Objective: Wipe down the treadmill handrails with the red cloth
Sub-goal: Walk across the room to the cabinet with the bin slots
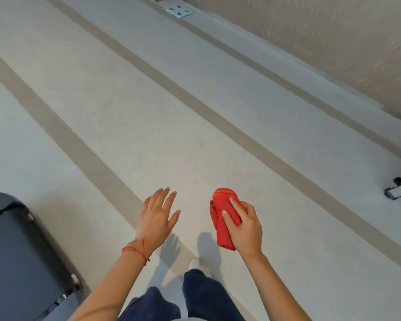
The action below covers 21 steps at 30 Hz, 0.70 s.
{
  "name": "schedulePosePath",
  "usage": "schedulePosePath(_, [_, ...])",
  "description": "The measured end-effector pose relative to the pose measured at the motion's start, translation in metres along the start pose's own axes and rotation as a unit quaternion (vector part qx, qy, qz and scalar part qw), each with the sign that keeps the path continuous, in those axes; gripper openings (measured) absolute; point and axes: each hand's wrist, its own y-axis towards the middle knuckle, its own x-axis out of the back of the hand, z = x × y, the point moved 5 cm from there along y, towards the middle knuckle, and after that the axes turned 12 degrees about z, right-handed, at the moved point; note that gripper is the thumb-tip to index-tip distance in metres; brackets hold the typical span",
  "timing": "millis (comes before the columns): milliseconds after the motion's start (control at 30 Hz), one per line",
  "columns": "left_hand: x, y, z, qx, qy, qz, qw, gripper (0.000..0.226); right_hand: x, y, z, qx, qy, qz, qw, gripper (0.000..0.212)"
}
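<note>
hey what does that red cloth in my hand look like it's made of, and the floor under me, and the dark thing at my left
Red cloth, gripped by the right hand: soft fabric, matte, folded in ribbed layers; possibly microfibre or terry.
Floor: smooth, pale, speckled sheet with tan stripes; probably vinyl.
Dark thing: matte grey surface with metal fittings at its edge; material unclear, perhaps rubber or plastic.

Indoor exercise room, likely a gym. Pale smooth floor [171,126] with long tan stripes [79,144] running away from me. Dark treadmill deck [16,256], metal fittings along its edge, at my lower left. Textured beige wall [333,42] right; bolted metal base plate [179,9] far ahead.
</note>
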Motion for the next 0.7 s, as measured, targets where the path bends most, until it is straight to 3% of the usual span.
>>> schedulePosePath(233, [0.014,0.01,0.038,0.147,-0.05,-0.02,0.988,0.072,-0.017,0.087,0.032,0.088,-0.012,0.088,0.992,0.04])
schedulePosePath(533, [0.039,0.009,0.13,0.28,-0.097,-0.064,0.953,0.073,-0.105,0.157,0.115,0.176,-0.02,0.192,0.965,0.039])
schedulePosePath(700, [0.064,0.018,0.197,0.323,-0.12,-0.097,0.934,0.054,-0.157,0.198,0.171,0.21,-0.03,0.224,0.951,0.039])
